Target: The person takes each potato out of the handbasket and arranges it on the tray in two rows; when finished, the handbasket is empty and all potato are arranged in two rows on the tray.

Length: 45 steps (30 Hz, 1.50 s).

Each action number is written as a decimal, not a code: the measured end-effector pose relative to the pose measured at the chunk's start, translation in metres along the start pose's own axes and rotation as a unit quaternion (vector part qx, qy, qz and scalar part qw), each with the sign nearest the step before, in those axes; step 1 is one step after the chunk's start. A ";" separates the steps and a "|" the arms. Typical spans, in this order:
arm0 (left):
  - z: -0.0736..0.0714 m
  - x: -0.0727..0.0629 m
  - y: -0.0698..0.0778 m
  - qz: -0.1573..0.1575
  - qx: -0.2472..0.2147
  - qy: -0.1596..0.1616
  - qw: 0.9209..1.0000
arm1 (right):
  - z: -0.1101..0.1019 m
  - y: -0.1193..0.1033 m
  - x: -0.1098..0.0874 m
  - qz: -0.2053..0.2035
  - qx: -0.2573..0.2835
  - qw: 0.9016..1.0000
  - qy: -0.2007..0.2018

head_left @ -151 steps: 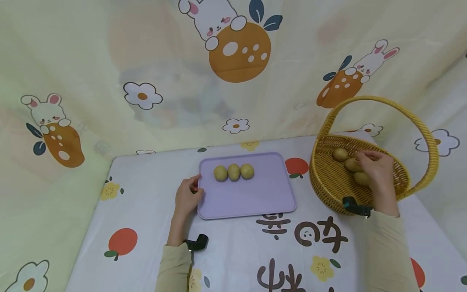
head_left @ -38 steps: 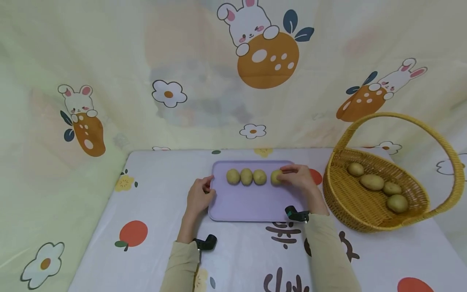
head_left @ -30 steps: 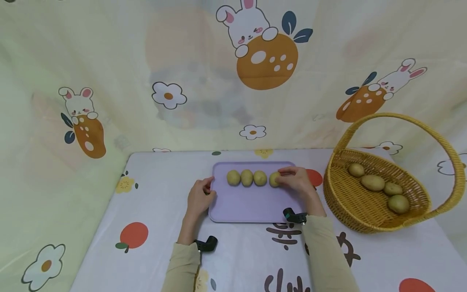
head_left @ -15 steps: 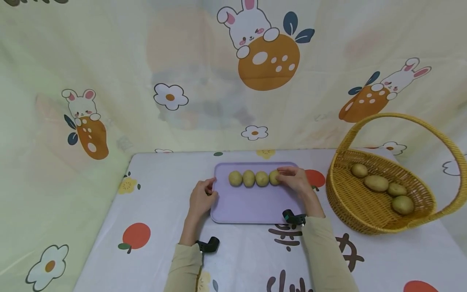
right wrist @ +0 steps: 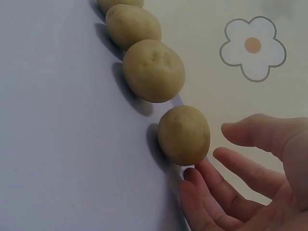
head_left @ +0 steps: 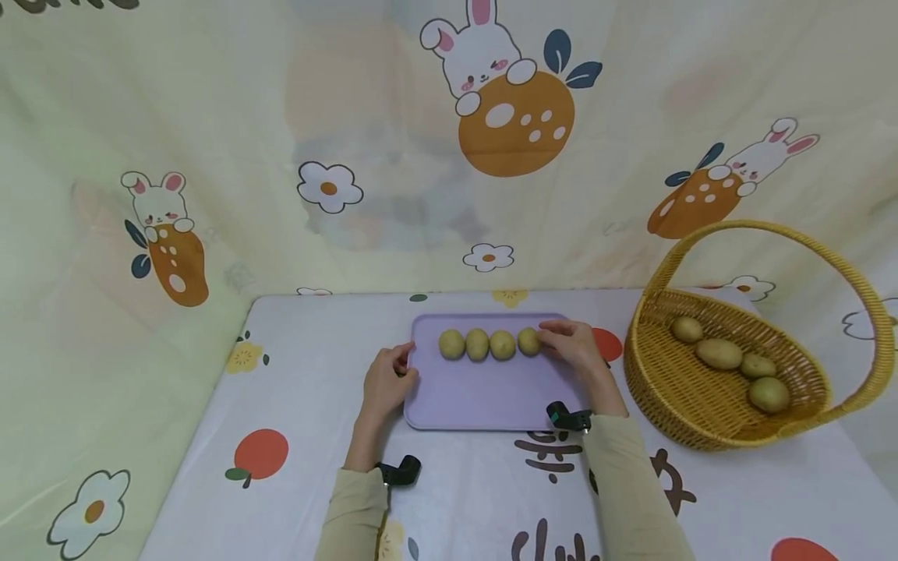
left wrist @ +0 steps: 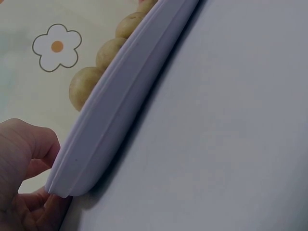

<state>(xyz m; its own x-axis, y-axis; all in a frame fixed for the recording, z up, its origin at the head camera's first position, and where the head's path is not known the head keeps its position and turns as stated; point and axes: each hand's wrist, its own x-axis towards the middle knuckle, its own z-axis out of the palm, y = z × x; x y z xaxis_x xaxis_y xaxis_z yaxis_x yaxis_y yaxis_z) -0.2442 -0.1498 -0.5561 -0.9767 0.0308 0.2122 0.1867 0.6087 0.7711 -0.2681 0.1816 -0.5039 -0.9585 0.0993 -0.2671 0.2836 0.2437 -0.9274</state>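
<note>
A row of several potatoes (head_left: 502,345) lies along the far half of the lilac tray (head_left: 484,397). My left hand (head_left: 385,383) grips the tray's left edge; the left wrist view has its thumb and fingers (left wrist: 43,144) around the rim at the corner. On the other side, my right hand (head_left: 577,348) is beside the rightmost potato (right wrist: 184,135). In the right wrist view its thumb and fingers are spread and hold nothing, with the fingertips close to that potato. A small gap parts this potato from its neighbour (right wrist: 154,70).
To the right stands a yellow wicker basket (head_left: 659,405) with a tall arched handle (head_left: 772,227). Several more potatoes (head_left: 719,354) lie inside it. A printed cloth (head_left: 309,343) covers the table, and a printed curtain (head_left: 393,249) hangs behind.
My right hand went from the basket to the tray, slid a potato left towards the row's right end, and has now let go of it. The left hand stayed on the tray's edge.
</note>
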 end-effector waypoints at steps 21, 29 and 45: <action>0.002 0.001 -0.002 -0.003 0.000 -0.006 1.000 | 0.003 0.000 -0.002 0.002 -0.019 1.000 -0.016; 0.001 0.001 -0.002 -0.013 0.001 -0.011 1.000 | 0.002 0.003 0.002 0.029 -0.013 0.999 -0.011; 0.001 0.001 -0.004 -0.017 -0.002 -0.013 1.000 | -0.003 0.002 -0.003 0.013 0.015 1.000 -0.013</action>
<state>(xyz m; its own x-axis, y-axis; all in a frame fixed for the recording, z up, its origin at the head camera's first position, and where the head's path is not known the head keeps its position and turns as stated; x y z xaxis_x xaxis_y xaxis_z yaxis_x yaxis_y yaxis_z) -0.2457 -0.1511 -0.5593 -0.9850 0.0309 0.1697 0.1535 0.6062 0.7803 -0.2650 0.1850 -0.5040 -0.9514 0.0799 -0.2975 0.3078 0.2127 -0.9274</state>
